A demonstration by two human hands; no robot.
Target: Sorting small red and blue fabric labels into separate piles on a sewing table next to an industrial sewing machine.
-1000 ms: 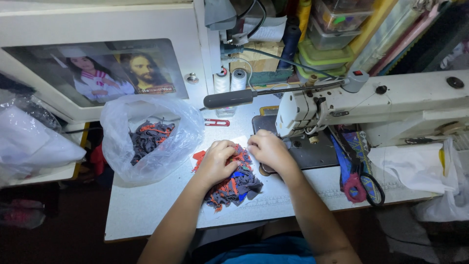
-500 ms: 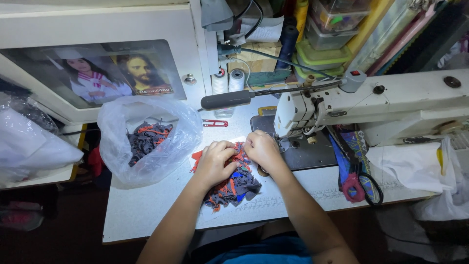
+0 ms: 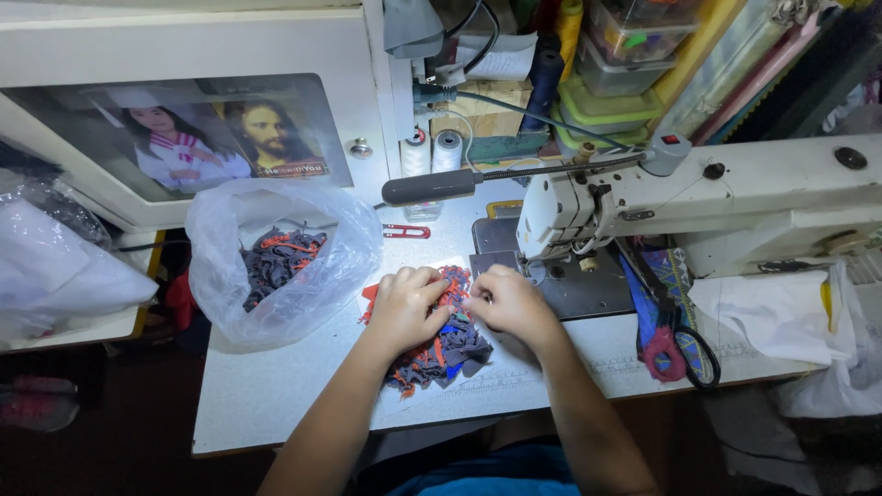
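hands unmoved | both hands point(image 3: 459, 308) pinching scrap pile point(image 3: 441, 344) | plastic bag point(image 3: 276, 257) holds scraps

Seen from above: both hands down on a pile of dark fabric pieces point(image 3: 446, 344) with orange trim, left hand point(image 3: 404, 308) beside right hand point(image 3: 510, 303), just before the white sewing machine point(image 3: 735, 197); clear plastic bag point(image 3: 276, 262) of similar pieces at left; scissors point(image 3: 675, 344) at right
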